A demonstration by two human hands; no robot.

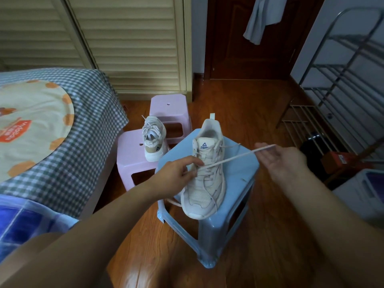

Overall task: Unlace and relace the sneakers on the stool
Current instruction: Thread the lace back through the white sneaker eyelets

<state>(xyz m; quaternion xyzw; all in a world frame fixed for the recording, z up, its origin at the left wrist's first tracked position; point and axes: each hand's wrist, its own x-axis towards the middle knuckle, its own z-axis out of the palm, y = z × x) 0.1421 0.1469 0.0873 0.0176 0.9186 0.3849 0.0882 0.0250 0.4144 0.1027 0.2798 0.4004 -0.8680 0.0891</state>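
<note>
A cream sneaker (204, 179) stands on the blue stool (239, 163), toe toward me. My left hand (178, 170) rests on its lacing and pinches the lace near the middle eyelets. My right hand (284, 159) is out to the right of the stool and holds a stretch of the lace (232, 157) pulled taut from the shoe. The lace's other end (173, 202) hangs loose by the toe. A second sneaker (153, 138), with its laces in place, sits on a pink stool (131, 154) to the left.
Another pink stool (168, 107) stands behind the first. A bed with a checked cover (83, 113) fills the left. A metal rack (340, 80) and boxes stand at the right. Louvred doors and a dark wooden door are at the back, over a wooden floor.
</note>
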